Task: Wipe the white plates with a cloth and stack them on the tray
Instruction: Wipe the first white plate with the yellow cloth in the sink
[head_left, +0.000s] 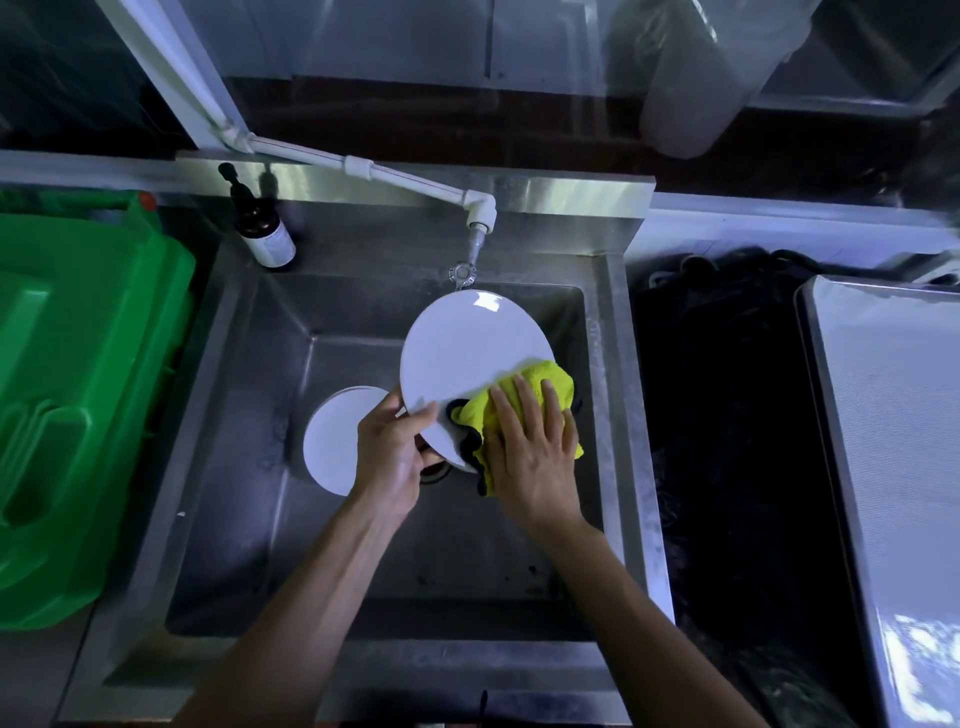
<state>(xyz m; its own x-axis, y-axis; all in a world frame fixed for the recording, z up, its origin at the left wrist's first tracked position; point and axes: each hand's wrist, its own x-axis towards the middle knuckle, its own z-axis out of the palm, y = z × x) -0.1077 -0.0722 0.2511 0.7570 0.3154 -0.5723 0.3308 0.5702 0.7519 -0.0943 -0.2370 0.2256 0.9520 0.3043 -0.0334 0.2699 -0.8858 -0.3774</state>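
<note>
Over the steel sink (249, 395) I hold a white plate (462, 348) tilted up. My left hand (389, 452) grips its lower left rim, thumb on the face and fingers behind. My right hand (535, 447) presses a yellow cloth with black edging (540, 384) flat against the plate's lower right part, fingers straight. A small stack of white plates (332, 441) lies on the sink floor to the left, partly hidden by my left hand. The metal tray (893, 415) lies on the counter at far right, with nothing on the part in view.
A white pipe faucet (480, 218) hangs over the back of the sink, just behind the plate. A brown pump bottle (262, 234) stands at the sink's back left corner. A big green plastic container (78, 389) fills the left side. A dark mat (717, 415) lies between sink and tray.
</note>
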